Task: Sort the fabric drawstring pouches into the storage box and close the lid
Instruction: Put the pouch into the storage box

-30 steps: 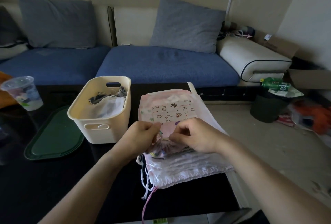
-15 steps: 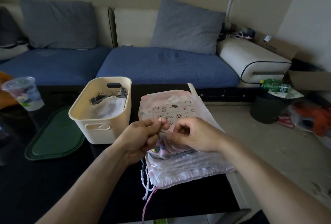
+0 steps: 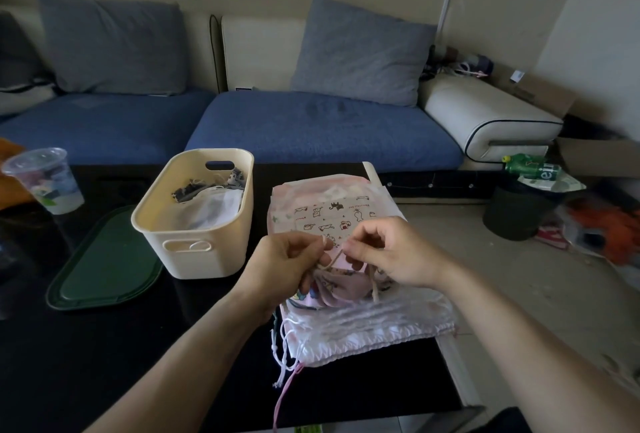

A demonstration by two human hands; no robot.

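Step in hand: left hand (image 3: pixel 289 264) and right hand (image 3: pixel 391 252) each pinch the cord (image 3: pixel 334 257) of the top pouch (image 3: pixel 337 288). Next: lift it to the box (image 3: pixel 194 221) at 10 o'clock.

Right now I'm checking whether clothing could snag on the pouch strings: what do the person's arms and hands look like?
Both forearms are bare as far as the picture shows; no sleeve is visible. The left hand and right hand wear no gloves, and no watch, bracelet or ring shows. Fingernails look short and plain.
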